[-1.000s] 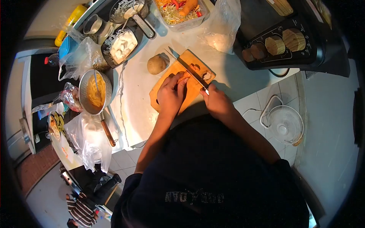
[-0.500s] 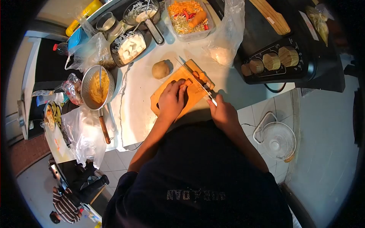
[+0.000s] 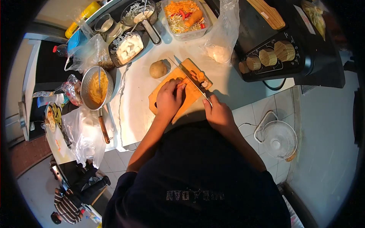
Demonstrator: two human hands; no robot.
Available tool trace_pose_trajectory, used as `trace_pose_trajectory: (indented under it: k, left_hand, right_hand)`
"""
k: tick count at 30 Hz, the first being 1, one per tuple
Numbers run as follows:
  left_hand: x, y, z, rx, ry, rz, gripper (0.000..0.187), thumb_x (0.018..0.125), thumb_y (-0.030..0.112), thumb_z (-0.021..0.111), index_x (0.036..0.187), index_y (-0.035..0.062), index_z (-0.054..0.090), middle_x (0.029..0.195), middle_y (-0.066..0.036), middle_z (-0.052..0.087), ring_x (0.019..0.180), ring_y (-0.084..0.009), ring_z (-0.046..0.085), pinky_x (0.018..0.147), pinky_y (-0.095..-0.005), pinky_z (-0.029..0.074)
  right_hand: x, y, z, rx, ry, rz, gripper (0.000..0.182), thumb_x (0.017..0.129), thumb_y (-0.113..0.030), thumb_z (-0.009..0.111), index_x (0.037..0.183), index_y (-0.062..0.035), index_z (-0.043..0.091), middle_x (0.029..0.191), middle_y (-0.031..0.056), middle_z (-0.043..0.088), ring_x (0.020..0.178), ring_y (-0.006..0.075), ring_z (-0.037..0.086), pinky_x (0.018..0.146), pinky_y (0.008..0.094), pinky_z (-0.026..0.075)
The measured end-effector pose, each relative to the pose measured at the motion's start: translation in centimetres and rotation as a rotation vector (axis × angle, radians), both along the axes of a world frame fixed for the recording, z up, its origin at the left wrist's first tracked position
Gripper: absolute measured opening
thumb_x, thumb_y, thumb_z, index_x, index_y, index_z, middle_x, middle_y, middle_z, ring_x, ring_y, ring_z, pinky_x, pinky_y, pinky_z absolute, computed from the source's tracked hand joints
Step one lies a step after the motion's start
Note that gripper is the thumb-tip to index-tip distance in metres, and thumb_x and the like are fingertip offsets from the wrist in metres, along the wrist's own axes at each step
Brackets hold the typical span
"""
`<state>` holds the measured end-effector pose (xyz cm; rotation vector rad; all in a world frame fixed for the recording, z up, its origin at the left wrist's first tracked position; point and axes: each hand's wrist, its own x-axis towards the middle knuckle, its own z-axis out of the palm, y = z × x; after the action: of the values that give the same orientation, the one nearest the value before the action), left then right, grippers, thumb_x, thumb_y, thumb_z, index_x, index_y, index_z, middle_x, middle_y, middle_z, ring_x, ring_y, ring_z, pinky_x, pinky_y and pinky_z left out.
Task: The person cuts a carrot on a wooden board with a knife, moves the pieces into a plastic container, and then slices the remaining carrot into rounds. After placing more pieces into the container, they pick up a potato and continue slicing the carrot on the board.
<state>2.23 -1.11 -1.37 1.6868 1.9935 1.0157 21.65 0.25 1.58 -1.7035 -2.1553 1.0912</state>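
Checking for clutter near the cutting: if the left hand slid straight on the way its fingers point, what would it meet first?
Probably the knife blade, lying across the cutting board just past the left hand fingertips and carrot piece; depth is unclear.

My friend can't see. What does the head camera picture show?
A person slices a carrot on an orange cutting board: the left hand steadies it while the right hand holds a knife. A potato sits beside the board, with pans and bowls of food behind.

An orange carrot (image 3: 185, 81) lies under the left fingers (image 3: 178, 85); a long knife (image 3: 189, 75), gripped in the right fingers (image 3: 208, 103), slants across it.
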Motion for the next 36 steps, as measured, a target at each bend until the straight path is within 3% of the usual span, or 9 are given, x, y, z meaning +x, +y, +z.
trace_pose_trajectory:
  k: [16,18,22,36]
  left_hand:
    - [-0.1,0.4,-0.2,0.056,-0.027,-0.018,0.018,0.086,0.015,0.068,0.099,0.0024,0.069,0.082,-0.013,0.066,0.076,-0.0297,0.063,0.068,-0.0365,0.05]
    - [-0.2,0.5,-0.3,0.048,-0.019,-0.019,0.018,0.087,0.016,0.068,0.099,0.0023,0.069,0.081,-0.013,0.066,0.075,-0.0295,0.063,0.067,-0.0363,0.049]
    - [-0.1,0.5,-0.1,0.051,-0.05,-0.011,0.019,0.088,0.017,0.068,0.098,0.0021,0.069,0.079,-0.013,0.065,0.072,-0.0289,0.062,0.066,-0.0357,0.049]
    - [-0.1,0.8,-0.3,0.057,-0.051,-0.012,0.017,0.089,0.017,0.067,0.099,0.0027,0.07,0.075,-0.012,0.063,0.068,-0.0279,0.061,0.062,-0.0354,0.048]
  right_hand:
    - [-0.6,-0.2,1.1,-0.048,0.011,-0.005,0.031,0.099,-0.034,0.045,0.099,-0.0028,0.048,0.075,0.0296,0.062,0.076,0.0512,0.059,0.068,0.0579,0.046]
    - [-0.7,-0.1,1.5,-0.065,-0.032,0.002,0.032,0.099,-0.033,0.047,0.096,-0.0017,0.049,0.076,0.027,0.063,0.074,0.049,0.062,0.066,0.0557,0.05]
    - [-0.7,0.0,1.3,-0.132,-0.009,-0.012,0.031,0.099,-0.034,0.045,0.099,-0.003,0.047,0.075,0.0299,0.062,0.077,0.0516,0.059,0.069,0.0584,0.046]
    - [-0.8,0.3,0.3,-0.037,-0.001,0.021,0.031,0.099,-0.031,0.047,0.098,-0.0001,0.045,0.075,0.0279,0.063,0.074,0.0491,0.061,0.066,0.0559,0.048]
